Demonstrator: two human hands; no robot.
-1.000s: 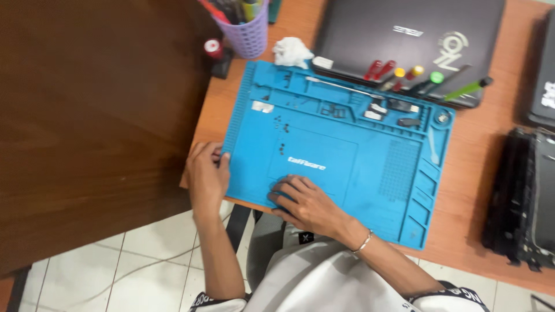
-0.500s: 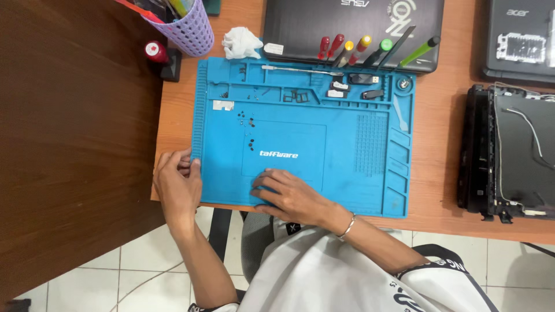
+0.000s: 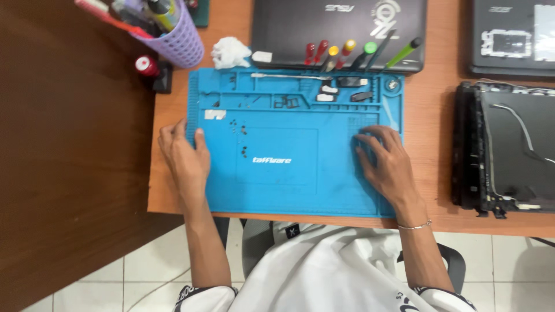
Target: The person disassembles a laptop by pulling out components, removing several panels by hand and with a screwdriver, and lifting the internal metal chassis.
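Open hands (image 3: pixel 185 155) flat on blue mat (image 3: pixel 289 185)

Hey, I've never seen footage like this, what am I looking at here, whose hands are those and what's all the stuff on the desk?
This is one picture from a camera worn on a person's head, looking down at their own bare hands; there is no machine. The left hand rests on the left edge of a blue work mat, and the right hand lies flat on its right side. Neither holds anything. The mat sits on a wooden desk. Above it lies a closed dark laptop with a row of screwdrivers on it, a purple basket of tools stands top left, and an opened laptop shell lies to the right.
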